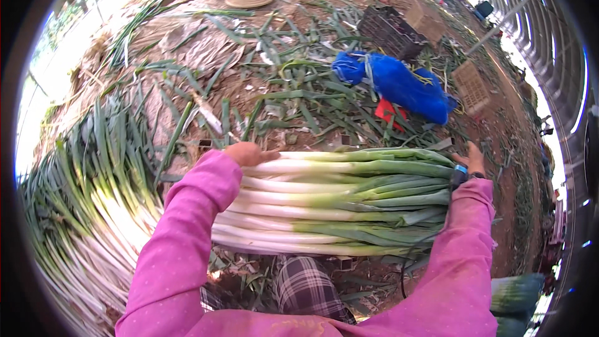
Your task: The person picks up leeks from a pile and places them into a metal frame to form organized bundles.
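A wide bundle of leeks [349, 203] lies crosswise in front of me, white shafts to the left and green leaves to the right. At the far corner of the white end, my left hand [247, 153] is closed on the leeks, its thumb side toward the bundle; some of its fingers are hidden. My right hand [472, 160] is at the green end, holding the leaf side, with its lower fingers out of sight. A dark band with a blue part [459, 171] circles my right wrist. Square metal tube ends [345, 140] show along the bundle's edges.
A big pile of loose leeks [100, 212] lies at my left. Beyond the bundle, cut leaves [306, 100] litter the soil. A blue mesh bag [399, 84], a red piece [389, 112], a black crate [390, 31] and a tan crate [471, 87] stand farther off. More leeks [516, 293] lie at lower right.
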### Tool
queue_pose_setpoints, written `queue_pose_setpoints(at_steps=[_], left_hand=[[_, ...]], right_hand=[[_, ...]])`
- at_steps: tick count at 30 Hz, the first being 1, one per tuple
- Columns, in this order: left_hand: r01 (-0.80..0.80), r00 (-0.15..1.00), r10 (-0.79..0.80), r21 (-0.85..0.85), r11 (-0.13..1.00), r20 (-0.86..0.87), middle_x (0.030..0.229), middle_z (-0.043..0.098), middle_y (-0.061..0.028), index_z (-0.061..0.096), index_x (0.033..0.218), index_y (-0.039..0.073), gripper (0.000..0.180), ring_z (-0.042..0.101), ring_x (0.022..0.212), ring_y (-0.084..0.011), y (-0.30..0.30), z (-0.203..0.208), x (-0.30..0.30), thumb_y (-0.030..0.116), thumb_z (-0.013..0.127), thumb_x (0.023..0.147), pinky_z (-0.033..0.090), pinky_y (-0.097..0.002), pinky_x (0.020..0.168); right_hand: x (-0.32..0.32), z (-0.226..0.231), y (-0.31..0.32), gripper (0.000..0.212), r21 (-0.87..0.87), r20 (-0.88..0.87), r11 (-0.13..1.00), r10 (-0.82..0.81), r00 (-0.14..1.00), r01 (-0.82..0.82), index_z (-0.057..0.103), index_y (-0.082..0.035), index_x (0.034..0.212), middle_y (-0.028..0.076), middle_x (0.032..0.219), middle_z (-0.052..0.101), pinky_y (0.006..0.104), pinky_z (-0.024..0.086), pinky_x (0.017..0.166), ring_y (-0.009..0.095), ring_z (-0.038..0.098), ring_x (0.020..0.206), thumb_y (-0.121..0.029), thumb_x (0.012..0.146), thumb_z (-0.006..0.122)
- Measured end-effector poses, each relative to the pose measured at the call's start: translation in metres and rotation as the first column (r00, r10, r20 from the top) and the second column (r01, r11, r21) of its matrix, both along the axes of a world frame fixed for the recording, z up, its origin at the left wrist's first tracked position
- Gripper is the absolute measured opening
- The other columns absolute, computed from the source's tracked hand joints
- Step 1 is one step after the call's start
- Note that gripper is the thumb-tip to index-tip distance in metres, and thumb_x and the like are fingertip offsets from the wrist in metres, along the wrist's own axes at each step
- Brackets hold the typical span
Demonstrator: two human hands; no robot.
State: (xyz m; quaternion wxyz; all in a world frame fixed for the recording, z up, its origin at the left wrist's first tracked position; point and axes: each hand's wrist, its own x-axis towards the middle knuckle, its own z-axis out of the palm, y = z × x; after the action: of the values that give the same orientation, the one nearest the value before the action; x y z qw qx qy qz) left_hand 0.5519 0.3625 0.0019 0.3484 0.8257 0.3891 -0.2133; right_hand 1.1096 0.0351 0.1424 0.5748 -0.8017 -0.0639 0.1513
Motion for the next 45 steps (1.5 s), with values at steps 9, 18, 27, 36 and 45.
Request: queue_pose_setpoints(at_steps=[9,18,27,36,45], left_hand=[[-0.017,0.999,0.010,0.221,0.975,0.033,0.111,0.065,-0.0181,0.068,0.108,0.005,0.073,0.062,0.103,-0.0363,-0.018,0.025,-0.056,0.069,0.043,0.086,0.048,-0.0486,0.084],[-0.782,0.364,0.279,0.128,0.610,0.889,0.112,0.062,-0.0146,0.065,0.111,0.010,0.026,0.060,0.099,-0.0296,-0.073,-0.008,-0.289,0.025,0.060,0.090,0.048,-0.0360,0.088],[-0.941,0.029,0.929,0.323,-0.098,0.368,0.096,0.065,-0.0283,0.057,0.105,-0.005,0.044,0.064,0.090,-0.0434,-0.099,-0.122,-0.470,0.030,0.067,0.080,0.050,-0.0476,0.081],[-0.617,-0.332,0.842,-0.773,0.146,0.424,0.089,0.065,-0.0158,0.048,0.112,-0.003,0.041,0.067,0.078,-0.0292,-0.073,-0.022,-0.445,0.015,0.067,0.081,0.057,-0.0384,0.072],[-0.271,-0.677,0.672,-0.951,0.151,0.300,0.086,0.062,-0.0141,0.050,0.105,-0.004,0.026,0.064,0.084,-0.0300,-0.041,0.061,-0.351,0.019,0.054,0.095,0.054,-0.0422,0.079]], right_hand=[[-0.270,0.000,0.089,0.050,-0.813,0.110,0.057,0.992,-0.056,-0.580,0.054,-0.003,0.127,0.022,0.135,0.049,0.0400,0.034,0.108,0.035,0.043,0.128,-0.030,0.086,0.061],[-0.272,-0.021,0.088,0.072,-0.861,-0.102,-0.049,0.992,0.077,-0.506,0.039,-0.003,0.141,0.019,0.151,0.028,0.0397,0.021,0.115,0.035,0.022,0.141,-0.023,0.079,0.068],[-0.268,-0.040,0.087,0.087,-0.882,-0.061,0.005,0.990,0.126,-0.470,0.035,-0.004,0.144,0.018,0.154,0.023,0.0463,0.015,0.115,0.035,0.015,0.144,-0.025,0.070,0.075],[-0.288,-0.039,0.075,0.083,-0.909,0.059,0.146,0.973,0.225,-0.390,0.037,-0.009,0.144,0.014,0.155,0.022,0.0534,0.014,0.114,0.033,0.013,0.144,-0.028,0.072,0.076],[-0.303,-0.034,0.074,0.084,-0.924,0.086,0.176,0.960,0.265,-0.339,0.041,-0.011,0.142,0.013,0.154,0.023,0.0526,0.016,0.114,0.030,0.014,0.144,-0.045,0.072,0.074]])
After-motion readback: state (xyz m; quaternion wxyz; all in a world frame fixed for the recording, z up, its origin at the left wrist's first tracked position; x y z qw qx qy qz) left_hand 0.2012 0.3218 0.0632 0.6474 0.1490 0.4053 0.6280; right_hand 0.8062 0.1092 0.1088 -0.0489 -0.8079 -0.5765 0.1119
